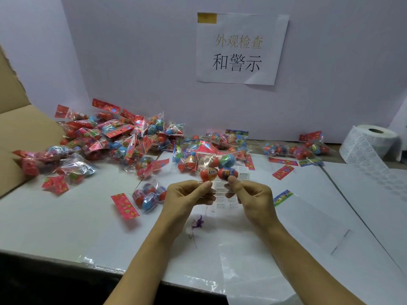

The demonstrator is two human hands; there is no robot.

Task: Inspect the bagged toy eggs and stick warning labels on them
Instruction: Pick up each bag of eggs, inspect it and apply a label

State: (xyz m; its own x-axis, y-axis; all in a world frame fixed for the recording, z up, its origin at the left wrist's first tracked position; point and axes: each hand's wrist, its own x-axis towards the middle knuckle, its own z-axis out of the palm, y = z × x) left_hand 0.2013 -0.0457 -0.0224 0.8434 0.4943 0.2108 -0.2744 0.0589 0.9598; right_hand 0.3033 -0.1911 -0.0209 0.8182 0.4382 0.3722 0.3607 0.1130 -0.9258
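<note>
Above near table (66, 227) | my left hand (187, 194) and right hand (253, 195) pinch bag of eggs (218, 170) | loose pinch may drop it

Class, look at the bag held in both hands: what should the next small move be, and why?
Probably turn the bag to check the eggs, then press a label down: both the left hand and right hand pinch its clear lower edge, with warning labels visible between them.
</note>
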